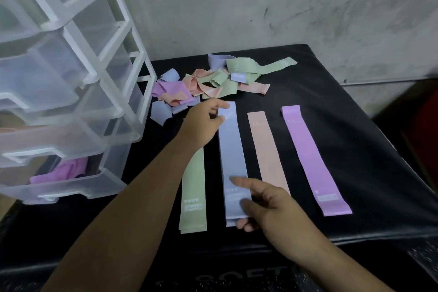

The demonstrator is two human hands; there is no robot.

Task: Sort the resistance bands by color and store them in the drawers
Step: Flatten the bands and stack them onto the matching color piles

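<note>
Flat bands lie side by side on the black surface (pixel 355 149): a green band (pixel 193 187), a blue band (pixel 232 156), a peach band (pixel 267 149) and a purple band (pixel 310 156). My left hand (pixel 203 123) pinches the far end of the blue band. My right hand (pixel 267 206) grips its near end between thumb and fingers. A tangled pile of bands (pixel 213 80) in the same colours sits behind. The clear plastic drawer unit (pixel 71 92) stands at the left; its bottom drawer (pixel 61 182) is pulled out with purple bands inside.
A grey concrete wall (pixel 284 7) rises right behind the pile. The black surface drops off at the right and near edges. Drawers above the bottom one also stick out toward me; one seems to hold something peach.
</note>
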